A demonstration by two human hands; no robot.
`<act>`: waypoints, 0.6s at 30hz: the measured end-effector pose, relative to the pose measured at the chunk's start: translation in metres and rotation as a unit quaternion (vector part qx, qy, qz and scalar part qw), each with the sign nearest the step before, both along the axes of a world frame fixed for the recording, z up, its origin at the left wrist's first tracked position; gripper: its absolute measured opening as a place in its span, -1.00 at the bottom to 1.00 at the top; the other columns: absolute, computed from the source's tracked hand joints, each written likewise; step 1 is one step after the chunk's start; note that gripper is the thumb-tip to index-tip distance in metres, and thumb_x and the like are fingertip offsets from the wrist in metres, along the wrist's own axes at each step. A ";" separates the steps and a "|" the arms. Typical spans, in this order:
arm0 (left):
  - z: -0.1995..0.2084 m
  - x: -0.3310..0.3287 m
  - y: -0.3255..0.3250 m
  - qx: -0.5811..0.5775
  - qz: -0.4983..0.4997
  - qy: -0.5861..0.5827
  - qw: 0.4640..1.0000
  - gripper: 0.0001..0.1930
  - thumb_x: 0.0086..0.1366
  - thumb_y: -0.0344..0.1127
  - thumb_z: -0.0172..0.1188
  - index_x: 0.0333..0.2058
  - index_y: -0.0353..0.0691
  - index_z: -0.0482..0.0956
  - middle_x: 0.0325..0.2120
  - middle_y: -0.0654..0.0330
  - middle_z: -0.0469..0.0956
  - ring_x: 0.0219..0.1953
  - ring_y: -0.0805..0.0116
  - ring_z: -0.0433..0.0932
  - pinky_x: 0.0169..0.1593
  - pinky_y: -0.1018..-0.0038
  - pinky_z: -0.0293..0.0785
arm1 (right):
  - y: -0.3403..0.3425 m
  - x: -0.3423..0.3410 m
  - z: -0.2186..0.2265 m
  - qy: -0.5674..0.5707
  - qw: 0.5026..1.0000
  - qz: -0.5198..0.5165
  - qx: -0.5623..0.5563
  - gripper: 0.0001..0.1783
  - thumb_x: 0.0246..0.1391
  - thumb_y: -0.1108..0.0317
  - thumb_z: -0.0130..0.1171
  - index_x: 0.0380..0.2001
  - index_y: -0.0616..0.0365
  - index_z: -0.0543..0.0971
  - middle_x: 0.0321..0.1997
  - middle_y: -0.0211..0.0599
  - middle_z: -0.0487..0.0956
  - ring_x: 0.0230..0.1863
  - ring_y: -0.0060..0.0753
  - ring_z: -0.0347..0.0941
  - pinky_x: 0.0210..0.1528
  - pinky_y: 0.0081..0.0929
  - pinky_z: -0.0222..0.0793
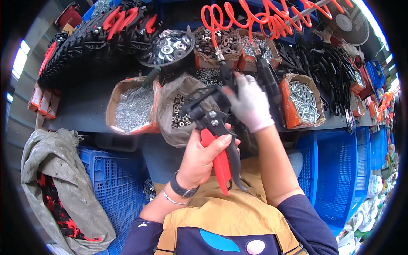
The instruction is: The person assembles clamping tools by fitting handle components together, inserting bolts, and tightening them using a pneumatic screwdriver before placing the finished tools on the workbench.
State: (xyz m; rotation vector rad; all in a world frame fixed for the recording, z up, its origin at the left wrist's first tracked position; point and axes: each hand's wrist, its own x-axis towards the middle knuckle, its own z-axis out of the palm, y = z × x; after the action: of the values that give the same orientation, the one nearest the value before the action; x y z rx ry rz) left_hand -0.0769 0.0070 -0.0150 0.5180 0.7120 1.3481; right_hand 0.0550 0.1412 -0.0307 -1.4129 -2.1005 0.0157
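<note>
My left hand (208,151) is closed round a hand tool with a red handle (216,159) and a black lever, bolted at a black head pointing away from me. In a white glove with some fingertips bare, my right hand (251,104) is beside the tool's far end. Its fingers are bent and blurred, next to a black air screwdriver (226,70) on a red coiled hose; whether they grip it is unclear. Another black air tool (268,78) stands just right of the glove. Under the hand tool, a plastic-lined box of nuts (182,112) is partly hidden.
A box of small screws (134,106) with a scoop sits left, a box of longer bolts (304,102) right. Behind are a bowl of washers (170,49) and boxes of metal parts (216,42). Black-and-red tools pile up at far left. Blue crates (112,182) flank my lap; red coiled hoses (238,15) hang overhead.
</note>
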 end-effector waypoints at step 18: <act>-0.009 -0.012 -0.006 0.203 0.061 0.447 0.869 -0.59 0.09 -0.27 0.29 -0.11 -0.27 0.43 -0.34 0.08 0.43 -0.32 0.19 0.46 -0.23 0.34 0.41 | -0.112 0.036 0.121 0.613 0.668 0.420 0.036 -0.38 -0.11 0.39 0.18 0.06 0.29 0.25 0.05 -0.07 0.28 0.13 -0.10 0.16 -0.29 -0.45 0.45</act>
State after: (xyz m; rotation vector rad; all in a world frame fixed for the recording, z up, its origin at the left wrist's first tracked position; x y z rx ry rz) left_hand -0.0888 0.0005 -0.0242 1.5159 1.2234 1.3500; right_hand 0.0906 0.0288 0.0908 -0.0191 -1.2641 0.9521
